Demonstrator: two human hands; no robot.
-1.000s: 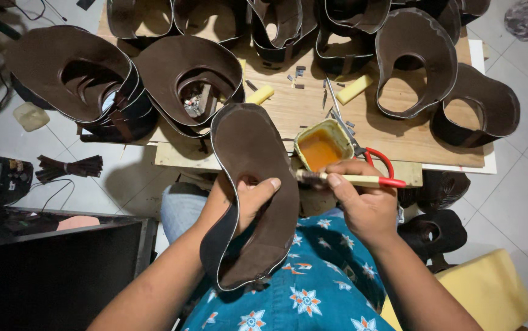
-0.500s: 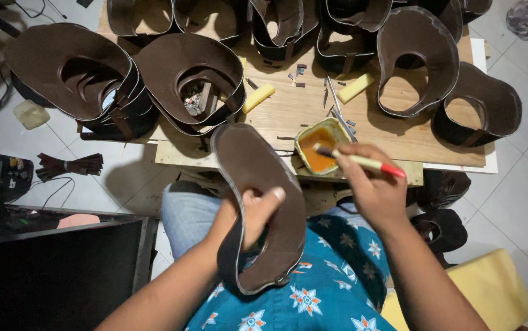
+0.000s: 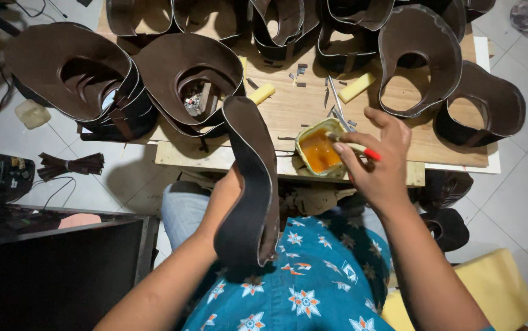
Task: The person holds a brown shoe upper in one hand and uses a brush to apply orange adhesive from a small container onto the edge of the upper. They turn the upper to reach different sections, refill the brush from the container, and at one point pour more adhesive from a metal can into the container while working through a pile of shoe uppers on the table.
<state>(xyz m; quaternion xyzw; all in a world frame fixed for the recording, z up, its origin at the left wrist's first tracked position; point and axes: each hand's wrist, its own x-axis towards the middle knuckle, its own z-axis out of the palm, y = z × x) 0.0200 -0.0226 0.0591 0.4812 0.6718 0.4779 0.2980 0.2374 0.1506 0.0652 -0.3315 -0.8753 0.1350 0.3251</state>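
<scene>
left hand mostly behind the leather piece; brush tip in glue

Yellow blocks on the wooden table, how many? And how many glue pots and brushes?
Yellow blocks: 2
Pots of orange glue: 1
Brushes: 1, in the right hand
Total: 4

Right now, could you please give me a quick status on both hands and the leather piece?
Left hand grips brown leather piece, tilted on edge. Right hand holds brush, tip in glue tin. Nothing between them.
</scene>
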